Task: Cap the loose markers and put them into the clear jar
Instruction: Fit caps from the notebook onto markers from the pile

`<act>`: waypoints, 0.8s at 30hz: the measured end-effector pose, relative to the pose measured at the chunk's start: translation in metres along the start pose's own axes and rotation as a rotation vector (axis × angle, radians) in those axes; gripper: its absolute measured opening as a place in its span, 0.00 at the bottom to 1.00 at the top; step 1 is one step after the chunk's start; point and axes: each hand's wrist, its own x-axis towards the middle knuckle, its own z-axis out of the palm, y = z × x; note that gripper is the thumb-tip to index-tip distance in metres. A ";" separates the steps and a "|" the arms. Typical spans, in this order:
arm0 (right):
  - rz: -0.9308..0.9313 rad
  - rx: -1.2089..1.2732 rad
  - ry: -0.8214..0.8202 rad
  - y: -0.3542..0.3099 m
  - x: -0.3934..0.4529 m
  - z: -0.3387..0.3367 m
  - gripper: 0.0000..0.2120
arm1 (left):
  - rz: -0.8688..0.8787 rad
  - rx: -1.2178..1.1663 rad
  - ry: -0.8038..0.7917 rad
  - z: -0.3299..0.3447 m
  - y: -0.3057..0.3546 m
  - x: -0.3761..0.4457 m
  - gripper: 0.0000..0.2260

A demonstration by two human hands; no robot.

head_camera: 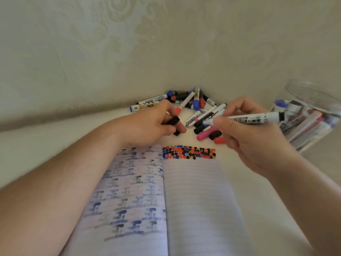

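Observation:
My right hand point(245, 130) grips a white marker point(258, 118) that lies sideways, its black end pointing right toward the clear jar point(313, 100). My left hand point(156, 122) pinches a black cap point(173, 120) just above the table. Between the hands lie loose caps, black point(199, 129), pink point(203, 135) and red point(219, 140). A heap of markers point(186, 102) sits in the corner behind my hands. The jar leans at the right and holds several markers.
An open lined notebook point(193, 191) lies in front of me, with coloured dots along the top of its right page and ink marks on the left page. The table meets patterned walls point(129, 43) in a corner just behind the markers.

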 end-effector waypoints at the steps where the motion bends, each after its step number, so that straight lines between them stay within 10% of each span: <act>1: -0.057 -0.005 -0.053 -0.010 0.003 0.002 0.09 | 0.010 -0.033 0.058 0.000 -0.002 0.002 0.09; 8: -0.029 0.146 0.087 0.008 0.028 0.022 0.10 | 0.072 -0.184 0.364 -0.001 -0.015 0.013 0.14; 24: 0.086 0.066 0.148 0.027 0.027 0.022 0.09 | 0.130 -0.123 0.262 0.004 -0.014 0.013 0.14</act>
